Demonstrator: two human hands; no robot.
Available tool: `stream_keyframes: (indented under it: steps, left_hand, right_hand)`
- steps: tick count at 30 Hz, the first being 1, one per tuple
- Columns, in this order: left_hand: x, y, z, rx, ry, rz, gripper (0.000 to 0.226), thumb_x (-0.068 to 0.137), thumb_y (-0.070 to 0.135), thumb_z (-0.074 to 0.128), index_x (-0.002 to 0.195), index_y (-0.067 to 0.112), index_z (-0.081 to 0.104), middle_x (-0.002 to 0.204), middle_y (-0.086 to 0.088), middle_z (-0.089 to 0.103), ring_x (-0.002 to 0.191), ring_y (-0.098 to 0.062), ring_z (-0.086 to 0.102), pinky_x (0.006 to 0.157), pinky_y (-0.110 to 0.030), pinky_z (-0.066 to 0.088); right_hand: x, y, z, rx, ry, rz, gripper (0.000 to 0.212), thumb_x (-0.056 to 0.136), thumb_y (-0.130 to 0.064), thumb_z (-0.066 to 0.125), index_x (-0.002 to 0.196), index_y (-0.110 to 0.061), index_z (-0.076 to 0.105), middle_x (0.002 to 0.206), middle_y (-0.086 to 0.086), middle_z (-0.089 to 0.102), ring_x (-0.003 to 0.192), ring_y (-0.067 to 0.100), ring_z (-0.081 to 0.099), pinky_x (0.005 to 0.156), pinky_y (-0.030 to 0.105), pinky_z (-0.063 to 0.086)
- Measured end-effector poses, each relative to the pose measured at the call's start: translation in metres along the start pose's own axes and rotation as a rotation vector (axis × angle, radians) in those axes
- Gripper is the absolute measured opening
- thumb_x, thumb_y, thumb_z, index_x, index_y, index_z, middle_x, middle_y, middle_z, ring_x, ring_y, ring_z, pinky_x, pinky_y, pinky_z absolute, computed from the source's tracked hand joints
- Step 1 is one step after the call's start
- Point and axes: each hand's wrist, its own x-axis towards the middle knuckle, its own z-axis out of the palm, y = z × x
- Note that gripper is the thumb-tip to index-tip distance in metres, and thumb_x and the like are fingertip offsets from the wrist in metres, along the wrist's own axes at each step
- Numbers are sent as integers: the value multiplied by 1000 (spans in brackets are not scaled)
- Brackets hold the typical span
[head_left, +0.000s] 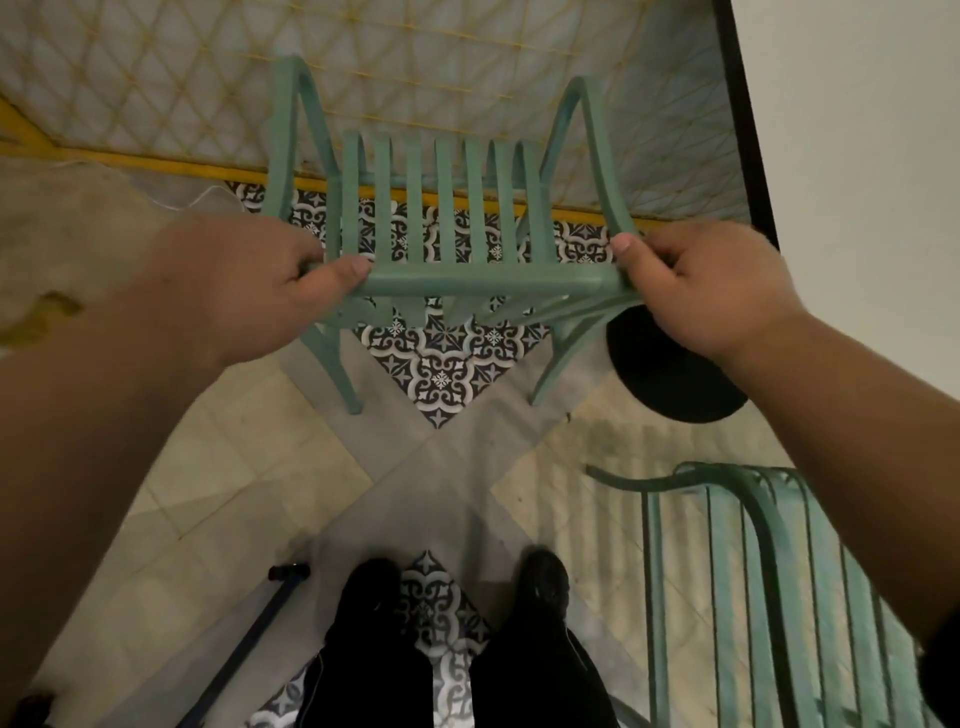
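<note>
Nearest the camera, two black shoes (544, 571) and dark trouser legs (374, 675) stand on a floor (249, 467) of pale tiles with dark patterned tiles between them. A thin dark pole (244, 644) lies slanted just left of the legs. On the near right is a second green slatted chair (769, 571), untouched by either hand. Farther out, both arms reach forward to the green chair (447, 208) in the middle of the scene. The left hand (249, 286) grips the left end of its top rail (488, 280), thumb laid along the near face and fingers curled behind. The right hand (696, 286) grips the right end, thumb up against the corner and fingers wrapped round the frame. The chair's slats run away from the rail, and two of its legs point down toward the patterned tiles; whether they touch the floor cannot be told. Just right of the chair, under the right hand, lies a black round base (670, 374). Beyond the chair stretches a yellow net (415, 78) over a pale surface, edged by a yellow bar (156, 163), with a white wall (857, 130) on the far right.
</note>
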Motion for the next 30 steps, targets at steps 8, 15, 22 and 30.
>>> stream_keyframes:
  steps: [8,15,22,30]
  left_hand:
    - [27,97,9,-119,13,-16,54,102,60,25,80,25,59,71,-1,58,64,-20,55,59,-33,39]
    - [30,101,16,92,82,-39,55,99,43,24,63,16,56,55,-4,47,48,-22,44,48,-27,33]
    - [33,90,16,101,79,23,57,99,43,21,64,16,57,57,-5,49,51,-22,47,48,-28,35]
    - [38,66,18,117,99,57,63,95,49,16,65,15,61,59,-7,55,54,-25,52,50,-29,43]
  right_hand:
    - [1,2,8,-187,2,39,69,102,-61,20,64,-16,56,58,7,54,52,25,48,51,31,39]
    - [3,-1,9,-179,15,29,63,104,-52,26,55,-17,45,53,6,45,46,24,39,48,30,25]
    - [2,-11,5,-189,-20,34,62,105,-50,27,61,-16,53,55,6,47,48,24,42,47,29,28]
    - [-3,-28,6,-151,-66,51,64,103,-55,22,63,-17,56,56,5,53,51,26,53,50,36,47]
